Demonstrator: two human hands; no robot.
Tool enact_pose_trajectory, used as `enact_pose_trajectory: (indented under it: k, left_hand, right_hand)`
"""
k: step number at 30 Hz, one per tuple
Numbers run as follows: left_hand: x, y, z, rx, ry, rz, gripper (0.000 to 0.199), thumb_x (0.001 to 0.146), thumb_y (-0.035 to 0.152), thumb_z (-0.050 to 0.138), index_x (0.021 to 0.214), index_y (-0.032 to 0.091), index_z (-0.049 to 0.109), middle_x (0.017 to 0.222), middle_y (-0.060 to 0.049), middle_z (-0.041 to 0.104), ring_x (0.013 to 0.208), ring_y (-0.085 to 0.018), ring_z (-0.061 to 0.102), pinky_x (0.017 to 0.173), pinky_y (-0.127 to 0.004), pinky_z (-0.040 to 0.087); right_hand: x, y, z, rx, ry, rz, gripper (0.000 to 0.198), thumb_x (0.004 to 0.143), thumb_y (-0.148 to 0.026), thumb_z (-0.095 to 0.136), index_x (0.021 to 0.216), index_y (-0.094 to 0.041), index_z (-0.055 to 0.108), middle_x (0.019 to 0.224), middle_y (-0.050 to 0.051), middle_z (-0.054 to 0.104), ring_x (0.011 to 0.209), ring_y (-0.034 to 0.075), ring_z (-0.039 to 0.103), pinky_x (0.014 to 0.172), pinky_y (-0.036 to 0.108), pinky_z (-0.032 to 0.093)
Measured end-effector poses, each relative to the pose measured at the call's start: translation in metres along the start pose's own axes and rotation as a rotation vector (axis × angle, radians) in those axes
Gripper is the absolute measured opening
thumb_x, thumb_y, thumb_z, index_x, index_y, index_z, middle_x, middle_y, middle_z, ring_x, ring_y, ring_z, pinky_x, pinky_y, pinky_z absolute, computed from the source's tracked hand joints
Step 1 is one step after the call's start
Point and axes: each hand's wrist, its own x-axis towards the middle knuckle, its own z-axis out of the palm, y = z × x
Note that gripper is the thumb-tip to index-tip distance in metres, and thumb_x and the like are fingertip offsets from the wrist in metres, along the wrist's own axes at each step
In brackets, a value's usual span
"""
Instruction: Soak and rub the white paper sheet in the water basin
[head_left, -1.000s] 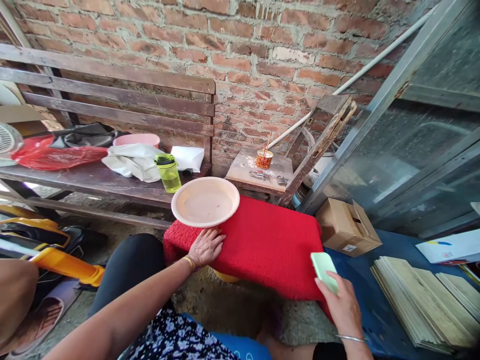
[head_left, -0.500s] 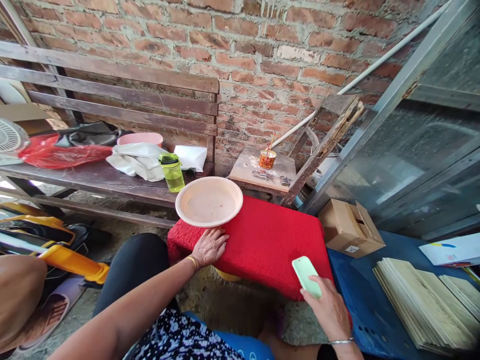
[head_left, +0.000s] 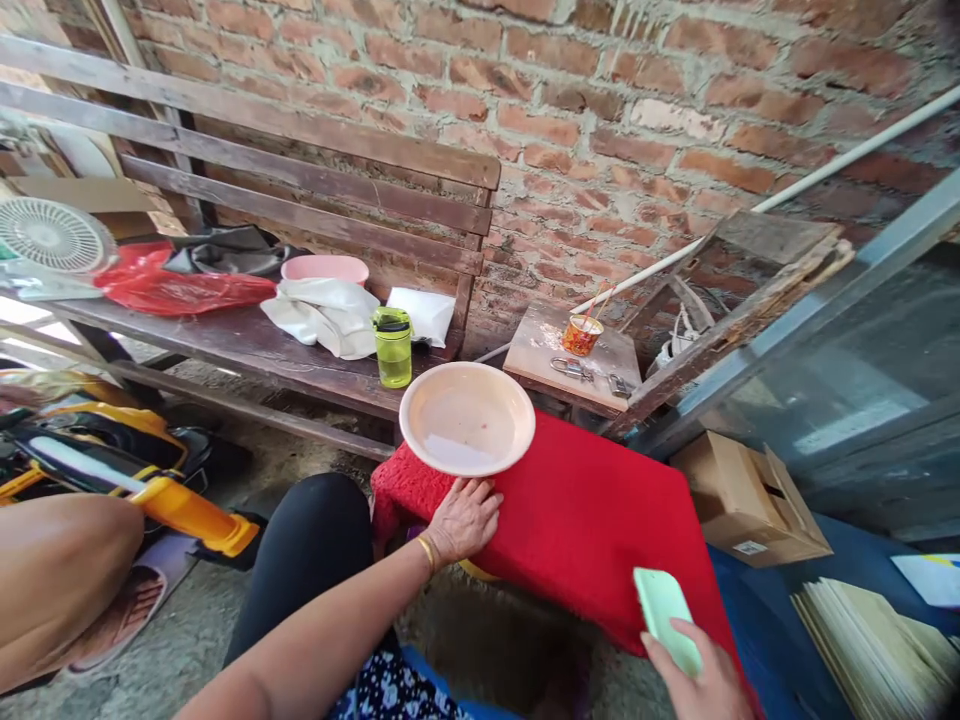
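My left hand [head_left: 466, 518] lies flat on the red cloth [head_left: 592, 500] covering a low table, fingers stretched out and close to the near rim of a pale basin [head_left: 469, 420]. The basin holds what looks like shallow clear water with a small reddish speck. At the lower right my right hand [head_left: 701, 670] grips a light green phone-shaped thing [head_left: 667, 612], thumb on top, above the table's near right corner. Its underside is hidden. A green water bottle [head_left: 394, 355] stands on the bench just behind the basin.
A wooden bench [head_left: 315, 370] bears a red plastic bag [head_left: 180, 285], white cloth [head_left: 326, 315] and a small fan [head_left: 56, 235]. An incense cup [head_left: 583, 335] stands on a side stand with locks. To the right are a cardboard box [head_left: 750, 495] and stacked sheets [head_left: 870, 640]. Another person's knee [head_left: 67, 580] is at left.
The view has turned, so the scene sits further right and the right hand is partly cut off by the lower edge. Both hands keep nearly the same places and poses.
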Motion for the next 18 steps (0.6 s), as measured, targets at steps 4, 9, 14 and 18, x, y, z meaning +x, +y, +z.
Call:
enact_pose_trajectory:
  k: [4,9,14,18]
  left_hand:
    - [0.006,0.000,-0.015,-0.015,-0.114,0.029,0.029,0.097,0.032,0.053,0.123,0.023,0.061,0.123,-0.009,0.061,0.118,-0.026,0.054,0.107,-0.046,0.037]
    - [0.006,-0.011,-0.047,-0.026,-0.260,0.083,0.022,0.095,0.031,0.058,0.113,0.020,0.063,0.123,-0.011,0.059,0.120,-0.028,0.053,0.105,-0.043,0.040]
    - [-0.001,-0.031,-0.069,-0.029,-0.367,0.025,0.016,0.096,0.023,0.053,0.105,0.020,0.066,0.124,-0.011,0.062,0.119,-0.027,0.056,0.106,-0.045,0.040]
    - [-0.006,-0.046,-0.086,-0.021,-0.426,-0.099,0.022,0.095,0.015,0.047,0.104,0.019,0.068,0.116,-0.012,0.067,0.114,-0.028,0.060,0.102,-0.046,0.043]
  right_hand:
    - [-0.025,-0.115,0.054,0.015,-0.089,-0.340,0.045,0.078,-0.063,0.059,0.104,-0.028,0.068,0.096,0.006,0.067,0.088,0.027,0.067,0.075,0.037,0.052]
    - [-0.027,-0.168,0.085,-0.085,-0.099,-0.584,0.028,0.083,-0.046,0.059,0.103,-0.029,0.068,0.093,0.004,0.065,0.088,0.024,0.065,0.080,0.037,0.049]
    - [-0.005,-0.123,0.056,-0.196,-0.057,-0.398,0.035,0.078,-0.054,0.060,0.101,-0.029,0.067,0.085,0.006,0.065,0.075,0.028,0.066,0.066,0.039,0.049]
    - [-0.011,-0.131,0.044,-0.161,-0.033,-0.366,0.034,0.080,-0.054,0.058,0.102,-0.030,0.067,0.089,0.007,0.065,0.079,0.030,0.067,0.068,0.041,0.050]
